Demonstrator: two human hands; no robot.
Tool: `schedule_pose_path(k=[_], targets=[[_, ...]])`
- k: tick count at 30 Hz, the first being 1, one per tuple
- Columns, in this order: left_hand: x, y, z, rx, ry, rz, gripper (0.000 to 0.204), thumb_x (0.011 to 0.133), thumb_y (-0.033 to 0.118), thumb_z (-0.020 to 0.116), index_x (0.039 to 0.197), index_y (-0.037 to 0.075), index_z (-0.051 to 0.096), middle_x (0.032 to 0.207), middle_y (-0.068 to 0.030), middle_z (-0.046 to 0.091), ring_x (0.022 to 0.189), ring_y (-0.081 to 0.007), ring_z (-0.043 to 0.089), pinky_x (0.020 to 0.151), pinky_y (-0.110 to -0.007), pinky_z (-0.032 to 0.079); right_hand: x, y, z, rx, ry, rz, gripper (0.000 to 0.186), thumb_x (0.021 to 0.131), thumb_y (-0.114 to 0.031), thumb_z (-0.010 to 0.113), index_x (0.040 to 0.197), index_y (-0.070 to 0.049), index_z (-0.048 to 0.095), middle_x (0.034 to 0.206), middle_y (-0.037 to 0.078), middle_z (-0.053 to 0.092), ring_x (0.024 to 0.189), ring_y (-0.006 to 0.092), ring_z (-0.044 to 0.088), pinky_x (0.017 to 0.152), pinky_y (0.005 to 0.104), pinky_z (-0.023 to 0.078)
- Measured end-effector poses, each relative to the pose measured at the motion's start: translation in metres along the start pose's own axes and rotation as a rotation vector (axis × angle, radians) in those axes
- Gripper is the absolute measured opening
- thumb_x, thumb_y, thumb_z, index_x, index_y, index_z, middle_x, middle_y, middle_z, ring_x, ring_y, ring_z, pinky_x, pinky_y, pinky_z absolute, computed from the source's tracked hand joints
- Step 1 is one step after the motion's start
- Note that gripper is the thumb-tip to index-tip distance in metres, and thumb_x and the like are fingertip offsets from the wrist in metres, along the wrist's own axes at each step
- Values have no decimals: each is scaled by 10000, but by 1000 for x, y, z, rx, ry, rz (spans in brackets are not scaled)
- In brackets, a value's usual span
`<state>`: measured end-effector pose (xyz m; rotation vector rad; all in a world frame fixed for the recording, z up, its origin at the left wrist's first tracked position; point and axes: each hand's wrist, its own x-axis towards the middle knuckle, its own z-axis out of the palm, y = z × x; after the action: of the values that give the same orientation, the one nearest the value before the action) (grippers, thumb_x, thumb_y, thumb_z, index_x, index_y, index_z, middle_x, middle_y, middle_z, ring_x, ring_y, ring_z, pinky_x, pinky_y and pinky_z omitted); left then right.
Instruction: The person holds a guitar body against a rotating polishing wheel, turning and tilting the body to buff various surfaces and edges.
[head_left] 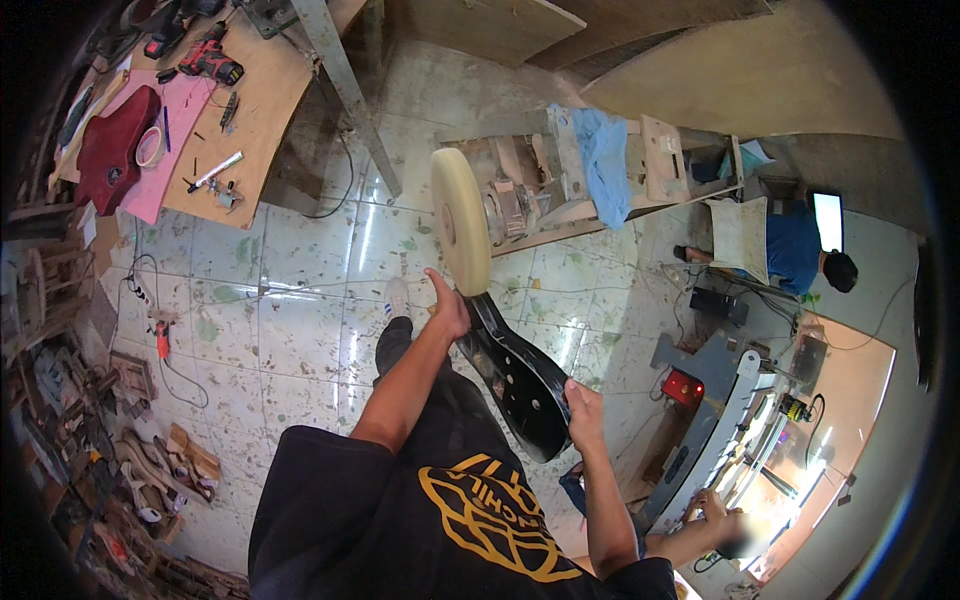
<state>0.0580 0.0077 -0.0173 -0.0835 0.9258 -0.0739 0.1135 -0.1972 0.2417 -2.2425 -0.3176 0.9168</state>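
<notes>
1. My left hand (449,312) is closed on the upper end of a glossy black guitar-shaped body (520,375); my right hand (583,410) clamps its lower edge, holding it in the air above the tiled floor (290,320).
2. Its upper end touches the cream buffing wheel (459,220) on the motor stand (560,190).
3. Risk, as I judge it: the wheel may snatch the body from my grip.
4. Long axis runs from the wheel down-right toward me.

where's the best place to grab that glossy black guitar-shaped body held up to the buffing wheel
Probably by its two opposite ends, as now: the left hand grips the upper end next to the pale buffing wheel, and the right hand grips the lower rounded edge. The black body is long, flat and tilted, so gripping both ends from the sides should steady it.
</notes>
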Motion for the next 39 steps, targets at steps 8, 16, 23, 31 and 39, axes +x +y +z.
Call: schedule_pose_path(k=[8, 16, 23, 31, 39], targets=[[-10, 14, -4, -53, -89, 10, 1303, 563, 955, 60, 1443, -2, 135, 1506, -143, 183, 1387, -276, 168, 1111, -445, 92, 8, -14, 14, -49, -5, -6, 421, 953, -315, 470, 676, 2, 455, 603, -26, 405, 603, 80, 350, 559, 260, 326], [-5, 24, -8, -32, -80, 19, 1294, 551, 963, 102, 1449, 32, 152, 1469, -160, 272, 1344, -329, 274, 1089, -504, 168, 21, 4, 23, 36, -16, 57, 428, 953, -321, 472, 659, -11, 483, 615, -39, 434, 611, 74, 369, 574, 253, 333], [9, 18, -1, -6, -31, 48, 1320, 536, 969, 84, 1440, 12, 176, 1477, -158, 257, 1356, -303, 250, 1098, -460, 166, 25, -3, 19, -3, 24, 62, 430, 947, -330, 482, 657, -12, 502, 622, -41, 449, 616, 74, 377, 577, 252, 336], [29, 32, -19, -77, -18, 45, 1320, 532, 970, 73, 1437, 17, 201, 1467, -163, 276, 1347, -305, 266, 1102, -450, 160, 39, -12, 34, -41, -15, 62, 431, 946, -345, 481, 659, -22, 472, 618, -33, 409, 615, 85, 349, 571, 267, 327], [16, 47, -7, -1, -15, 62, 1257, 597, 938, 69, 1432, 8, 212, 1444, -184, 310, 1314, -335, 329, 1078, -478, 225, 54, 2, 44, 48, -7, 114, 449, 944, -357, 484, 642, -24, 485, 611, -25, 432, 609, 94, 368, 572, 275, 329]])
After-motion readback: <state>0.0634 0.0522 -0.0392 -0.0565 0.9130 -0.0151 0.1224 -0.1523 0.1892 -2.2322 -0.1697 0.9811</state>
